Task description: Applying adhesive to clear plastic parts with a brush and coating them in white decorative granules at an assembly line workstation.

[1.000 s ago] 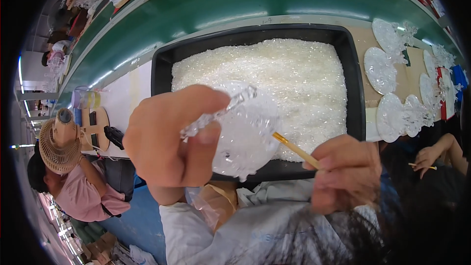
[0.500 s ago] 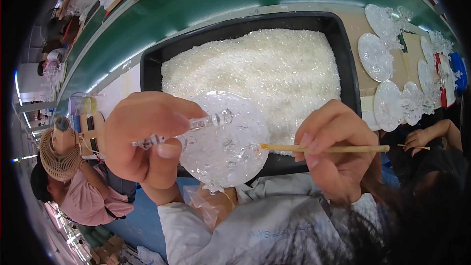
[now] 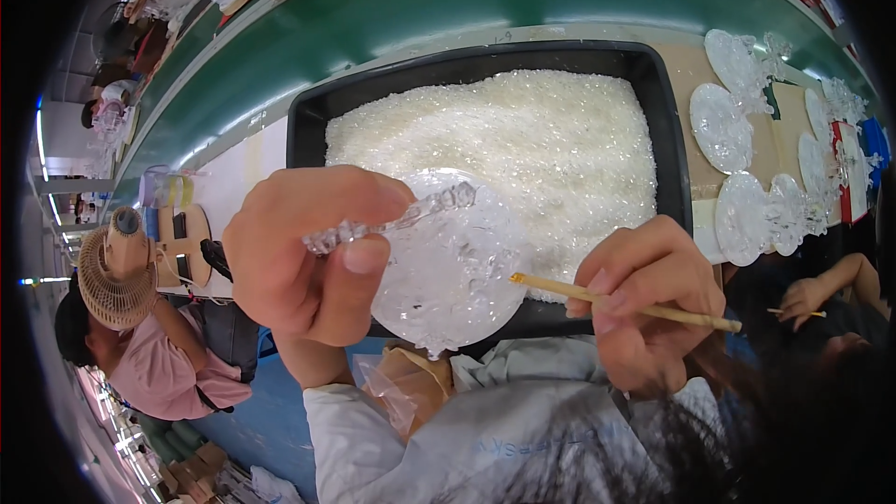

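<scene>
your left hand (image 3: 303,257) is closed on a clear beaded stem (image 3: 457,194), pinched between thumb and forefinger, its free end pointing between two and three o'clock. a clear round disc (image 3: 439,285) sits just past your fingers, at three o'clock from that hand and at about seven o'clock from the tray's middle, partly over the near edge; how it joins the stem is hard to make out. your right hand (image 3: 653,303) grips a thin wooden stick (image 3: 551,287) in its fingertips, the amber tip aimed between nine and ten o'clock. that tip is at the disc's three o'clock rim; you cannot tell from here whether they touch.

the black tray (image 3: 674,159) on the counter (image 3: 238,168) holds white, glittering granules (image 3: 560,145). at about three o'clock from it, more clear discs (image 3: 721,128) with branching pieces stand on and around brown board. near four o'clock, a co-worker's hand (image 3: 805,301) has a thin stick too. toward eight o'clock, a person in pink (image 3: 163,369) is beside a beige fan (image 3: 121,257).
</scene>
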Action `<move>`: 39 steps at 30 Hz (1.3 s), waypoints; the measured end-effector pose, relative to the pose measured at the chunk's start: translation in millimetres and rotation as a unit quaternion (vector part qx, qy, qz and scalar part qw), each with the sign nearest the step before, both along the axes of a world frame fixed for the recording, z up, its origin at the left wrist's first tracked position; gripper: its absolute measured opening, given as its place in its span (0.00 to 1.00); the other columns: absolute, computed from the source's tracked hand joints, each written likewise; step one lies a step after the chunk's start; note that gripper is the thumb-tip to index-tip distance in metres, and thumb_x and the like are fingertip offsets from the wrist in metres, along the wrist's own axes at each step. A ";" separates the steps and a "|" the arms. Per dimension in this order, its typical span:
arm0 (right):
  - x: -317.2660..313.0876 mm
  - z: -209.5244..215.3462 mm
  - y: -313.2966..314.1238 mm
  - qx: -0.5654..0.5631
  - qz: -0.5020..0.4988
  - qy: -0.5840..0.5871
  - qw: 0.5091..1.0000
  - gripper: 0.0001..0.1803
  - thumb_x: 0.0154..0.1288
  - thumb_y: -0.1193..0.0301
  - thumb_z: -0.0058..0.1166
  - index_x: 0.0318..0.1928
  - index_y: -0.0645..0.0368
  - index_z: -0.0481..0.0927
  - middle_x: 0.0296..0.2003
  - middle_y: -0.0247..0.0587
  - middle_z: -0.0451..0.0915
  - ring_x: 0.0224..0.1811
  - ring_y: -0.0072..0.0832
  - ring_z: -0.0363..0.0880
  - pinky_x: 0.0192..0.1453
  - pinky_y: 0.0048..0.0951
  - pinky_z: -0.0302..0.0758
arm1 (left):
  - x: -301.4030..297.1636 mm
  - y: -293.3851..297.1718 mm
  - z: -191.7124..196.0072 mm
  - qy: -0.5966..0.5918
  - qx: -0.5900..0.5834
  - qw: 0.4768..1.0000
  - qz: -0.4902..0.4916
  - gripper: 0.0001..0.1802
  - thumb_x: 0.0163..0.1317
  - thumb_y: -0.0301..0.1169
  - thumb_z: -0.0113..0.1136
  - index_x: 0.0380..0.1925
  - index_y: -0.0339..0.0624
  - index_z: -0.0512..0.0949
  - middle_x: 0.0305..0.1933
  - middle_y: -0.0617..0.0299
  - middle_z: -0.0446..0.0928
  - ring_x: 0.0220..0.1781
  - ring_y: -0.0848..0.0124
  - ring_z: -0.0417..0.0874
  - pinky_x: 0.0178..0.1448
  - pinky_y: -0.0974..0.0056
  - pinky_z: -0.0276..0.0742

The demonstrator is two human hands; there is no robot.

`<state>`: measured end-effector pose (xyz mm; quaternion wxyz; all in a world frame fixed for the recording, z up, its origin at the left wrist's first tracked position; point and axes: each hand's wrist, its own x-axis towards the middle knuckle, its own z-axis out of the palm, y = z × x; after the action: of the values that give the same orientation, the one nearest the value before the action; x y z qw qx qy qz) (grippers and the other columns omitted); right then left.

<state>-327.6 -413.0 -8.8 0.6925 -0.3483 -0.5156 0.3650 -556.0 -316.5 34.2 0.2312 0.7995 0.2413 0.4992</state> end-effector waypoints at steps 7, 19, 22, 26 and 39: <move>-0.6 3.9 1.7 0.004 -0.030 -0.082 0.996 0.13 0.40 0.86 0.59 0.30 0.61 0.81 0.31 0.45 0.81 0.28 0.28 0.81 0.31 0.23 0.79 | 4.0 -2.5 1.9 0.035 0.021 0.999 0.019 0.09 0.50 0.21 0.63 0.33 0.32 0.82 0.31 0.55 0.85 0.30 0.63 0.85 0.36 0.65 0.79; 0.9 1.4 0.6 -0.012 -0.023 -0.065 0.998 0.13 0.40 0.86 0.57 0.31 0.62 0.81 0.29 0.45 0.81 0.26 0.27 0.80 0.29 0.23 0.77 | 10.1 6.5 4.2 0.021 0.103 0.994 -0.024 0.09 0.46 0.21 0.61 0.31 0.33 0.81 0.28 0.56 0.84 0.27 0.62 0.86 0.31 0.64 0.80; 1.7 -0.9 -0.5 -0.011 -0.020 -0.038 0.999 0.12 0.41 0.85 0.57 0.31 0.61 0.81 0.29 0.45 0.81 0.26 0.27 0.80 0.29 0.23 0.76 | 10.4 6.0 -2.8 -0.028 0.097 0.994 -0.029 0.07 0.50 0.22 0.61 0.31 0.34 0.80 0.27 0.55 0.84 0.26 0.62 0.85 0.31 0.64 0.79; 8.7 -1.1 -1.0 0.029 0.033 -0.062 0.997 0.05 0.54 0.83 0.51 0.33 0.63 0.74 0.34 0.47 0.72 0.25 0.29 0.75 0.27 0.26 0.78 | 3.1 10.9 4.9 -0.007 0.107 0.994 -0.027 0.05 0.57 0.28 0.60 0.29 0.38 0.78 0.25 0.53 0.83 0.19 0.61 0.78 0.28 0.61 0.74; 8.6 -7.1 0.6 0.117 -0.035 -0.017 0.992 0.05 0.53 0.76 0.58 0.25 0.65 0.77 0.27 0.50 0.75 0.21 0.36 0.77 0.21 0.29 0.73 | -8.3 26.1 10.0 0.063 0.085 0.967 -0.231 0.10 0.64 0.29 0.55 0.41 0.38 0.66 0.27 0.27 0.80 0.09 0.71 0.57 0.15 0.64 0.55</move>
<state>-319.1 -412.4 -16.0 0.7320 -0.2892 -0.5540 0.2713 -564.4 -290.3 44.2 0.2554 0.8802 0.0213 0.3995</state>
